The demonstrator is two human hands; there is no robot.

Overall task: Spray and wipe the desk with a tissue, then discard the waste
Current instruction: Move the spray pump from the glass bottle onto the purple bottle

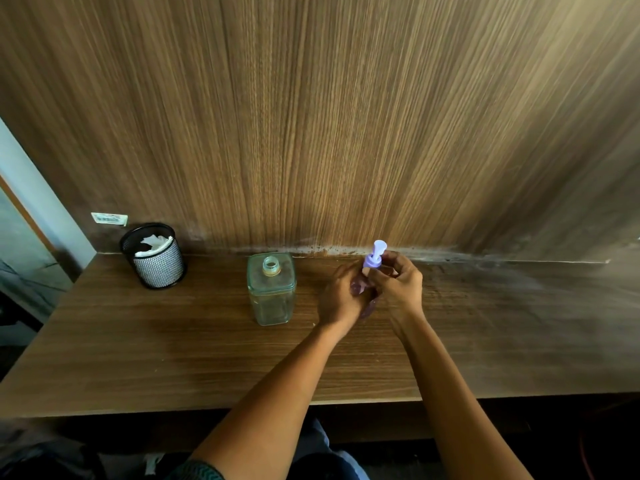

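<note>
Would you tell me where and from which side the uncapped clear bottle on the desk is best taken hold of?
Grip the clear bottle across its two flat side walls at mid-height, coming from the near side; it stands upright with its neck open, so a level hold likely keeps it steady.

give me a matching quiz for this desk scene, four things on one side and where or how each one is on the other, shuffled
Things
1. black mesh cup
2. clear square bottle
3. small purple spray bottle
4. white label sticker

States
a. gripped by the left hand and right hand
b. stuck on the wooden wall panel
c. stands uncapped on the wooden desk
d. holds white tissue

Pairs: 1-d, 2-c, 3-a, 4-b
</note>
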